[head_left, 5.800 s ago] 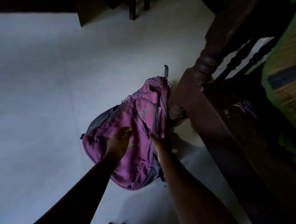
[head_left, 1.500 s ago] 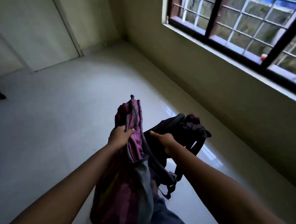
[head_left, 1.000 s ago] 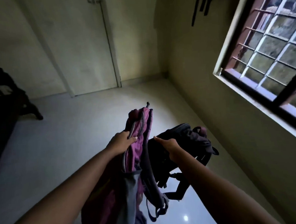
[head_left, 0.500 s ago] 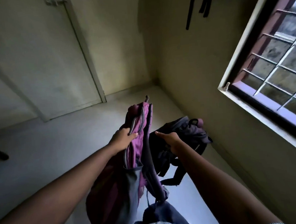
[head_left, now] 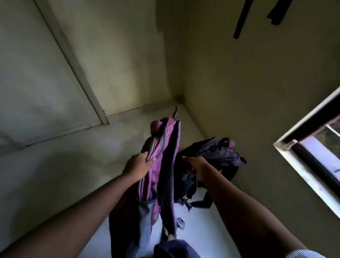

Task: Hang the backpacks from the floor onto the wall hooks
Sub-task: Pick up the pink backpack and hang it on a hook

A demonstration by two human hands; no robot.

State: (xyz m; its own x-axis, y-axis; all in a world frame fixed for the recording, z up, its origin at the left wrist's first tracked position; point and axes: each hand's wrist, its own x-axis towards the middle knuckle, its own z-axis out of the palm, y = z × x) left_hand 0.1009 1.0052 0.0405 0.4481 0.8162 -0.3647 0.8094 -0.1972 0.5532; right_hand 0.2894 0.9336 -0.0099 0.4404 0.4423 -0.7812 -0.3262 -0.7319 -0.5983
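I hold a purple backpack (head_left: 163,161) with grey trim up in the air in front of me. My left hand (head_left: 138,165) grips its upper side by the grey zipper edge. My right hand (head_left: 195,164) is closed on the dark back part or strap. A second, dark backpack (head_left: 217,155) sits just behind my right hand; whether it rests on the floor or hangs from my hand is unclear. Black straps (head_left: 245,8) of something hanging dangle on the wall at the top right. No hook itself shows.
A closed pale door (head_left: 30,74) fills the left wall. The room corner (head_left: 180,97) lies straight ahead. A barred window with a white sill (head_left: 317,171) juts out on the right. Pale floor tiles (head_left: 67,166) stretch below.
I have stepped closer to the corner and the right wall. The purple backpack stays in both hands at the same height. The hanging black straps now appear nearer, and the window has slid further right.
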